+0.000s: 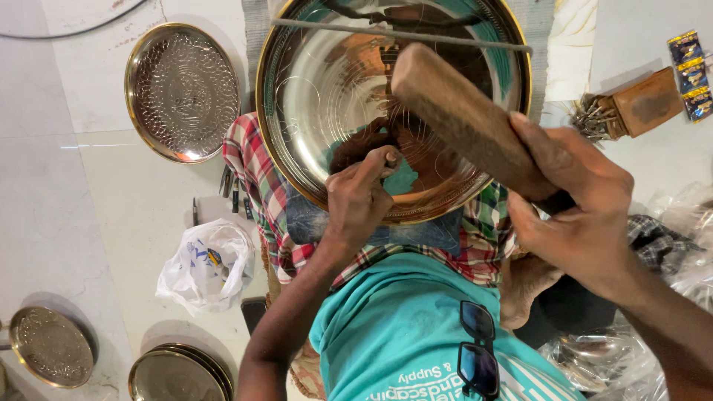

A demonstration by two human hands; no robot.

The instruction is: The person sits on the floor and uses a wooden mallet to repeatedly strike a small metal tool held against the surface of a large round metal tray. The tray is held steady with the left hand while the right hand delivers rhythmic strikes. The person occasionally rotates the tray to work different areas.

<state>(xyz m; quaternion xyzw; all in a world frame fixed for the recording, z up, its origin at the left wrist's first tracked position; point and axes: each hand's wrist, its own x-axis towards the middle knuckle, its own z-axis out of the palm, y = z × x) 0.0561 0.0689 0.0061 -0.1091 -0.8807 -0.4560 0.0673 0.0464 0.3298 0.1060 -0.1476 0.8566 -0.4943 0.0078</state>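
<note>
over the brass plate [319, 96], left hand [358, 199] fingers pinch a mostly hidden punch [390, 157], right hand [575, 215] fingers grip a mallet [464, 119]

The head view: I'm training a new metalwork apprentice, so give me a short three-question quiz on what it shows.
1. True or false: the right hand grips a wooden mallet.
2. What does the left hand press against the large shiny brass plate?
A. a thin metal punch
B. a cloth
C. a brush
3. What lies on the floor left of the checked cloth?

Key: 1 true; 2 A, the thin metal punch; 3 a white plastic bag.
</note>
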